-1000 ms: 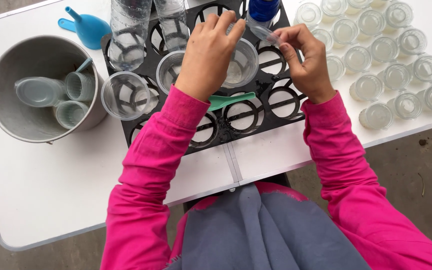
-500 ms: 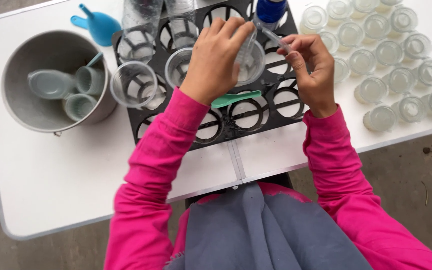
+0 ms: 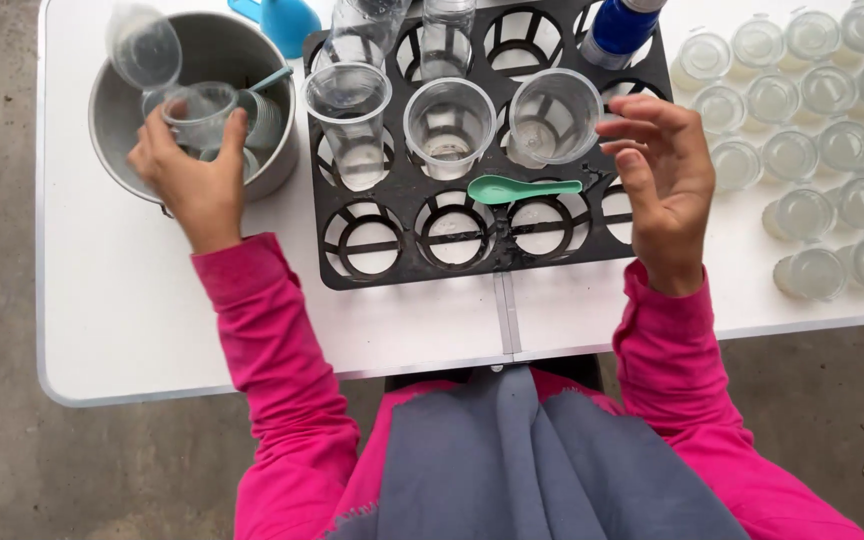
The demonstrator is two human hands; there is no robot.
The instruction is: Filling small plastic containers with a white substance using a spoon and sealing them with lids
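My left hand [image 3: 192,170] grips a clear plastic cup [image 3: 197,108] at the near rim of a grey metal pot [image 3: 122,140] on the left of the white table. My right hand [image 3: 662,180] hovers with fingers spread and nothing in it, beside the right end of a black cup rack [image 3: 402,270]. Three clear cups [image 3: 449,120] stand in the rack's middle row. A green plastic spoon [image 3: 512,188] lies on the rack just left of my right hand.
Several more clear cups lie in the pot, along with a light blue spoon handle [image 3: 270,80]. A blue funnel [image 3: 287,20] and a blue bottle [image 3: 620,28] sit at the far edge. Several lidded clear tubs [image 3: 802,150] fill the table's right side.
My left hand left the rack cup and moved left to the pot, where it took hold of a clear cup. My right hand drew back from the cup and opened.
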